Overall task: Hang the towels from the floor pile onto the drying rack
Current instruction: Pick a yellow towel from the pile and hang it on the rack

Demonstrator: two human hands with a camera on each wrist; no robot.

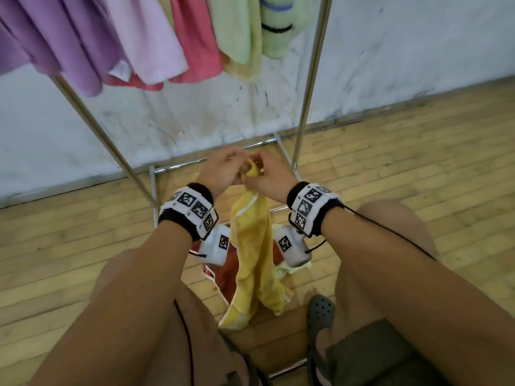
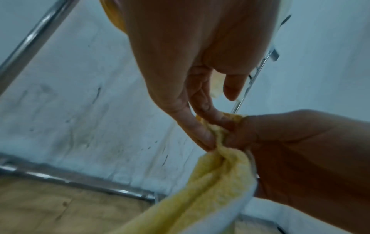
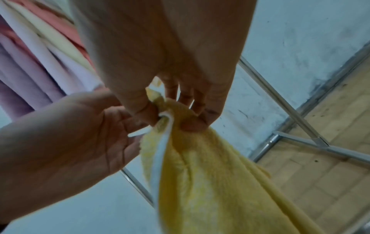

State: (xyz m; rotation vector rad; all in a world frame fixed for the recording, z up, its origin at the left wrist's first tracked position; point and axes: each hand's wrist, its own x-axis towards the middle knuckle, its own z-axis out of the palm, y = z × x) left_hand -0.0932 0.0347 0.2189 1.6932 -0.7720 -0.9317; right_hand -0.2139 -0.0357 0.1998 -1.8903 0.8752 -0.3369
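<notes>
A yellow towel (image 1: 252,246) with a white edge hangs in front of me, its lower end trailing to the floor. Both hands grip its bunched top edge close together. My left hand (image 1: 237,164) pinches the cloth between thumb and fingers, and my right hand (image 1: 260,167) pinches it just to the right. The left wrist view shows the left hand (image 2: 212,131) pinching the yellow towel (image 2: 210,182). The right wrist view shows the right hand (image 3: 172,117) curled round the yellow towel (image 3: 200,174). The floor pile (image 1: 225,274) of red and pale towels lies behind the yellow one.
The metal drying rack (image 1: 306,107) stands against a white wall, its base bars on the wooden floor. Purple, pink, red and green towels (image 1: 139,37) hang along its top. My knees flank the pile, and a grey clog (image 1: 320,310) is at the lower right.
</notes>
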